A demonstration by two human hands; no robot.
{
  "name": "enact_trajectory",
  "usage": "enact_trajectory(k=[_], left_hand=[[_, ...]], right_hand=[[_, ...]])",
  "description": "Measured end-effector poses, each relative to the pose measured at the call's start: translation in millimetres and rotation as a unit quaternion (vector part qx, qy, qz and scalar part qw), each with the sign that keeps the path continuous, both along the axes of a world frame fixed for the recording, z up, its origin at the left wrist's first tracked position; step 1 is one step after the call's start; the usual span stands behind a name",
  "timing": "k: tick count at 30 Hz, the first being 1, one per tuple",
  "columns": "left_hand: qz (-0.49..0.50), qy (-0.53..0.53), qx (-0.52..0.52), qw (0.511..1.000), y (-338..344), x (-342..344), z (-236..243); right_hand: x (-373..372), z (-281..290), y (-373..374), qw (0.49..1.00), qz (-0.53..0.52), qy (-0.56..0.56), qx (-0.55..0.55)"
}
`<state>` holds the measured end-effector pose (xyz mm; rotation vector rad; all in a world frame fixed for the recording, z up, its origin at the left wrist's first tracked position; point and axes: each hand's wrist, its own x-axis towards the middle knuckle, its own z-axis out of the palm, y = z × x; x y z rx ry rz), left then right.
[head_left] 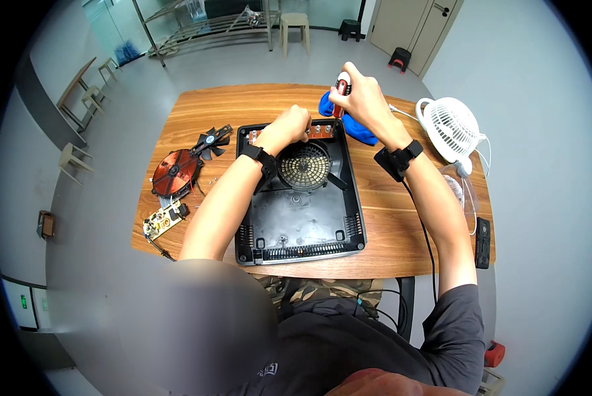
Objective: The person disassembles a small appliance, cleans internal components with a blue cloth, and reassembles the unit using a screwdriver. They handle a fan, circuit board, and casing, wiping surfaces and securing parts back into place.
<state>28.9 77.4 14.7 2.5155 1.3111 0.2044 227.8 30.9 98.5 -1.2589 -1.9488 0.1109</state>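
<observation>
My right hand (358, 99) grips a red, white and black electric screwdriver (341, 96), held upright with its tip down at the brown circuit board strip (323, 131) along the far edge of a black plastic housing (302, 224). My left hand (291, 124) has its fingers curled at that strip, left of the screwdriver; what is between them is hidden. The housing has a round grille (304, 165) in its upper middle. A blue cloth item (360, 132) lies just beyond the housing, under my right hand.
Left of the housing lie a copper coil (175, 171), black fan (210, 140) and circuit board (166, 219). At the right stand a white fan (451, 129), a clear plastic item (453, 188) and a black bar (483, 243). Stools (294, 23) and shelving (210, 39) stand beyond the wooden table (256, 99).
</observation>
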Motion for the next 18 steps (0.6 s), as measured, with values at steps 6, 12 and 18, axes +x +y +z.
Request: enact_trajectory(k=[6,12,18], left_hand=[[0.014,0.002,-0.002,1.0,1,-1,-3],[-0.006,-0.003,0.018,1.0,2,-1,-4],[-0.003,-0.019,0.015,1.0,6,-4,-10]], right_hand=[[-2,-1,1,1.0,0.002,-0.009,-0.004],[0,-2,2,1.0,-0.008,-0.004,-0.008],[-1,-1,1,1.0,-0.012,-0.005,-0.004]])
